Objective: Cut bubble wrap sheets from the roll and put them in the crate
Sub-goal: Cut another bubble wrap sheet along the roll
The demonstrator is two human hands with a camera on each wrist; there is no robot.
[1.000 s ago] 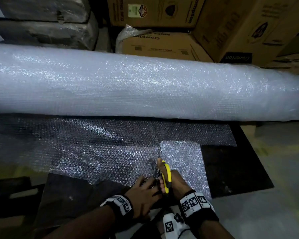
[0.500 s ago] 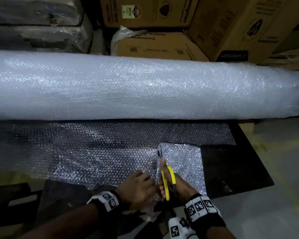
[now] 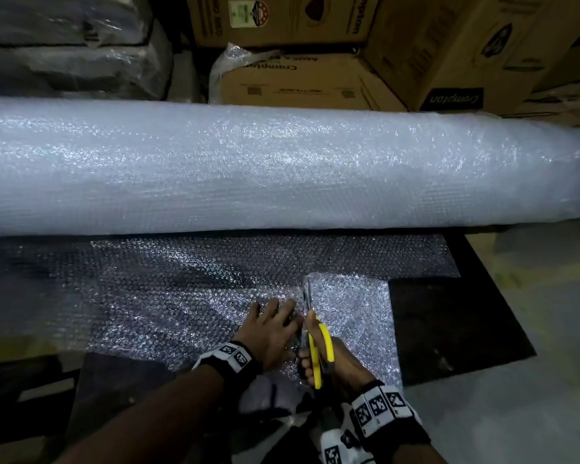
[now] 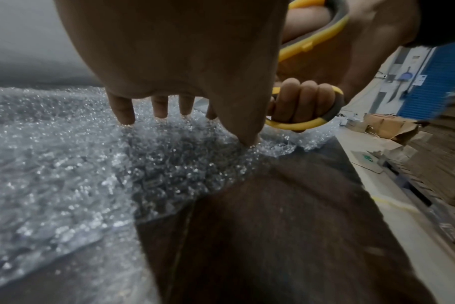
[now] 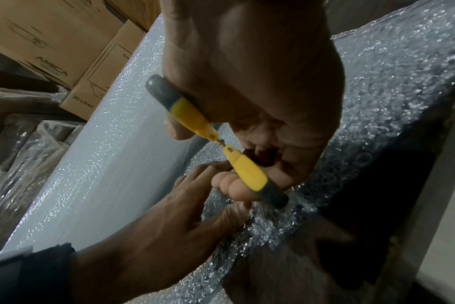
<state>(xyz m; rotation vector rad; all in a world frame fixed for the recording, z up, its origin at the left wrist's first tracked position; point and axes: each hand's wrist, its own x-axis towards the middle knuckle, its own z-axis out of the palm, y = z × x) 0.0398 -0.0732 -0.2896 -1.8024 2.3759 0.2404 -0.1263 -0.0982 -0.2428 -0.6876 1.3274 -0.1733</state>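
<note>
Both hands work just in front of the big white bubble wrap roll. From the head view, your left hand lies flat, fingers spread, pressing the unrolled clear bubble wrap sheet onto the dark floor mat; your right hand is curled through the yellow-handled scissors, blades pointing toward the roll along the slit. Keep that line square to the roll.

At the left wrist, your fingertips pin the film beside the cut; I judge tension there stops bunching.

At the right wrist, the handles sit nearly together, so reopen fully before advancing. No crate is in view.
</note>
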